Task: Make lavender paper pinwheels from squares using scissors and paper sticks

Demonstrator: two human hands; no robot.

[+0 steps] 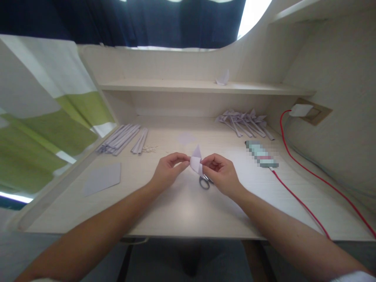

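Note:
A small folded piece of pale lilac paper (196, 160) is pinched between both hands above the middle of the desk (182, 207). My left hand (169, 170) grips its left edge with thumb and fingers. My right hand (221, 172) grips its right side. Scissors (205, 182) lie on the desk just under my right hand, only the grey handles showing.
Folded paper strips (122, 139) lie at the back left, a flat lilac sheet (102, 179) at the left, a small square (186, 138) behind the hands. A pile of folded paper pieces (245, 122) sits back right, a phone (261, 154) on a red cable (305, 172) beside it. One folded piece (223, 78) rests on the shelf.

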